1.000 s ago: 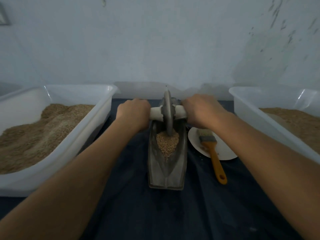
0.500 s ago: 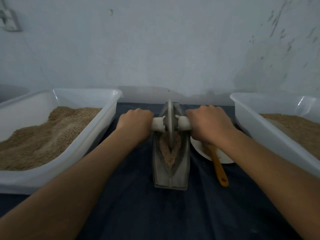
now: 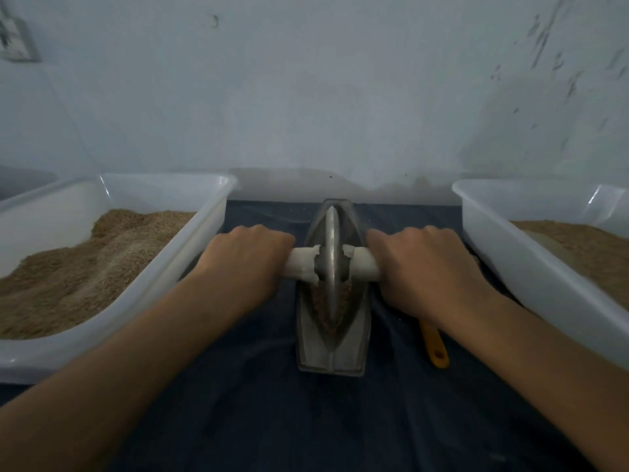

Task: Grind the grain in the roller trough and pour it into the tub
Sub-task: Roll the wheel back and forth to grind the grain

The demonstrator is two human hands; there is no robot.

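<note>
Drawn back along the roller trough (image 3: 332, 335) since a second ago, grinding wheel (image 3: 332, 253) now mid-channel over darker, crushed grain (image 3: 323, 308), left hand (image 3: 245, 267) and right hand (image 3: 429, 267) fingers clenched round the axle handle (image 3: 360, 265); grinding well underway, tub (image 3: 190, 247) pour still ahead

The right hand (image 3: 425, 270) and its forearm cover the head and most of the handle of the orange-handled brush (image 3: 434, 345). Both hands' fingers curl out of sight under the white axle handle (image 3: 299, 265). The roller wheel (image 3: 332, 264) hides part of the grain (image 3: 321, 306). The left tub (image 3: 190, 247) and the right tub (image 3: 503, 240) run off the picture's edges. The object at the upper left corner is cut off and blurred.
</note>
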